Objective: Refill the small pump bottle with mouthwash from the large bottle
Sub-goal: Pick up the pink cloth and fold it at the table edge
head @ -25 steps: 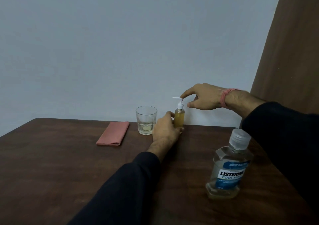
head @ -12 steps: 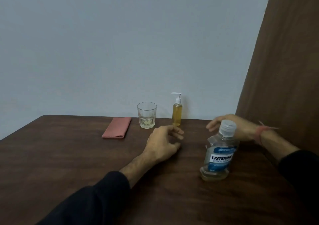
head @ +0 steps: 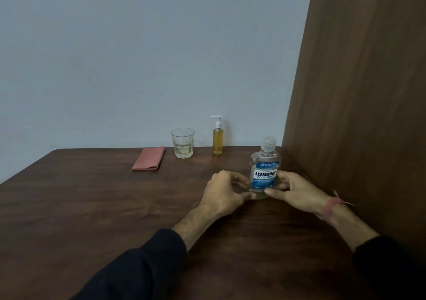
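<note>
The large mouthwash bottle (head: 265, 173) stands upright on the dark wooden table (head: 92, 207), clear with a blue label, its cap on and a little liquid at the bottom. My left hand (head: 222, 193) curls against its left side, thumb at the base. My right hand (head: 297, 191) holds its right side, thumb across the front of the base. The small pump bottle (head: 217, 143), full of yellow liquid and with its white pump head fitted, stands alone by the wall at the table's back edge.
A drinking glass (head: 182, 143) with a little liquid stands left of the pump bottle. A folded pink cloth (head: 149, 158) lies further left. A brown wooden panel (head: 357, 92) rises close along the table's right side.
Both hands left the pump bottle and drew back toward me. They have closed in on the large bottle from either side. The camera view has shifted.
</note>
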Available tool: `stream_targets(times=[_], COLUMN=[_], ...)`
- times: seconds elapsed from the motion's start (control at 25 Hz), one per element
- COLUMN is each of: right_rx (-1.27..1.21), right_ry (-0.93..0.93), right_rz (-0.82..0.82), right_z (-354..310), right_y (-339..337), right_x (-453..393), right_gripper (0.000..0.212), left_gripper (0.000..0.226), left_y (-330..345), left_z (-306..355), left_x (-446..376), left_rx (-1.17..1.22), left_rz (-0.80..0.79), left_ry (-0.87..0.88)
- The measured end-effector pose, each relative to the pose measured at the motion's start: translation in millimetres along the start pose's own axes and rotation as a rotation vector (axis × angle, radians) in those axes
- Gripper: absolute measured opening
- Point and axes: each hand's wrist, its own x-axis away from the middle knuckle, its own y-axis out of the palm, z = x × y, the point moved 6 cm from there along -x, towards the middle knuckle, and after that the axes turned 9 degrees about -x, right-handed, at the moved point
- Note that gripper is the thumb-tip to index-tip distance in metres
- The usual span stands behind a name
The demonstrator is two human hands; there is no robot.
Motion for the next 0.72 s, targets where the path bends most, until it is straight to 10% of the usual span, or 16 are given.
stream_targets(times=[0.72], right_rx=[0.005], right_ry=[-0.008], right_rz=[0.439], right_z=[18.0], right_y=[-46.8], right_x=[-203.4], right_gripper=[0.047], left_gripper=[0.037], left_y=[27.0], left_z=[-15.8], left_x=[-212.6], left_rx=[-0.414], left_rz=[0.201], left_ry=[-0.071])
